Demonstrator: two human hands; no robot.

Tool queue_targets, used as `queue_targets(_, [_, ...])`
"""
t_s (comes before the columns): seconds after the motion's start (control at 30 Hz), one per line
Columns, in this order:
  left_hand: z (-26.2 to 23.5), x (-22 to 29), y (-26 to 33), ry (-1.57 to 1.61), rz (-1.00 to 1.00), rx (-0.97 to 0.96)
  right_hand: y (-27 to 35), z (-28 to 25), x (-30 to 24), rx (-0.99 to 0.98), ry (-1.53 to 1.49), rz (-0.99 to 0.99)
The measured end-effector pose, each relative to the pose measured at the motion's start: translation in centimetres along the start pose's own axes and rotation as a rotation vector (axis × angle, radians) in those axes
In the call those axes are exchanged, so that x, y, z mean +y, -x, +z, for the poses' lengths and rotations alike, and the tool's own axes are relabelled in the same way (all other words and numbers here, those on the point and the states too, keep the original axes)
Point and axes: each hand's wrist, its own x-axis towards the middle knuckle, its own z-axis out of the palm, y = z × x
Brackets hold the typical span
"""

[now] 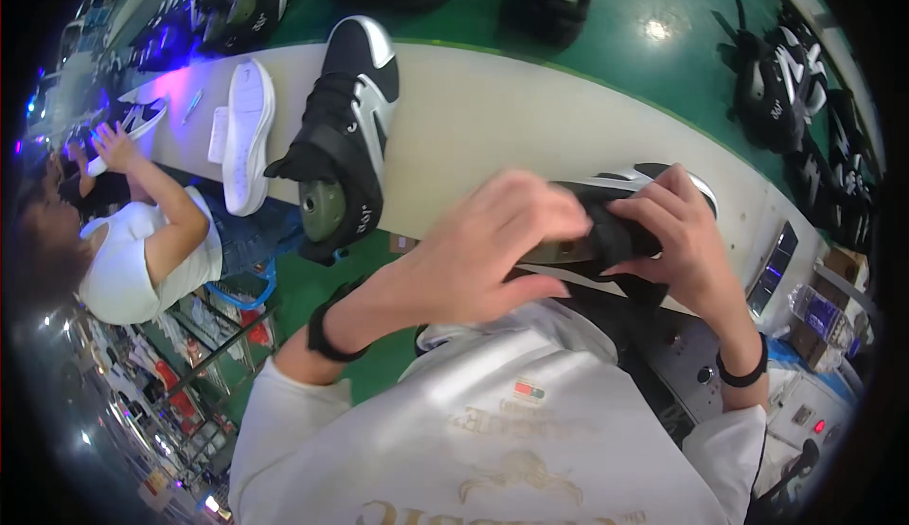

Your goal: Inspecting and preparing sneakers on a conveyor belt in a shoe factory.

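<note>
Far to your left, another person's hand is reaching up to the counter. A white sole and a black and white shoe are resting there. Your left hand and right hand are each squeezing the shoe on the green form. It is lying sideways, toe pointing right.

A shoe factory floor: a long pale conveyor belt carries black-and-white shoes across the frame's middle, with more shoes racked at upper right.
</note>
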Motion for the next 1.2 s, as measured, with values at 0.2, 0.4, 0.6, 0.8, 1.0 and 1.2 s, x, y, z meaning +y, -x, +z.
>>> queue_targets(0.2, [3.5, -0.8, -1.7, -0.275, 0.017, 0.111, -1.1, 1.1, -0.6, 0.074, -0.001, 0.012])
queue_targets(0.4, [3.1, -1.5, -1.6, -0.265, 0.025, 0.225, 0.0, -2.2, 0.1, -0.141, -0.234, 0.030])
queue_targets(0.6, [3.7, -1.8, -1.9, -0.318, 0.111, 0.278, 5.7, -6.0, 0.0, -0.195, -0.552, 0.202])
queue_targets(0.8, [4.0, -2.2, -1.5, -0.278, 0.149, 0.279, -1.5, -2.9, 0.8, 0.149, -0.806, 0.599])
queue_targets(1.0, [3.8, -1.4, -2.3, -0.262, 0.114, 0.291, -6.7, 2.2, 4.4, -0.198, -0.823, 0.563])
queue_targets(1.2, [3.1, -0.9, -2.2, -0.343, 0.033, 0.217, -8.3, 5.6, 4.4, -0.119, -0.510, 0.371])
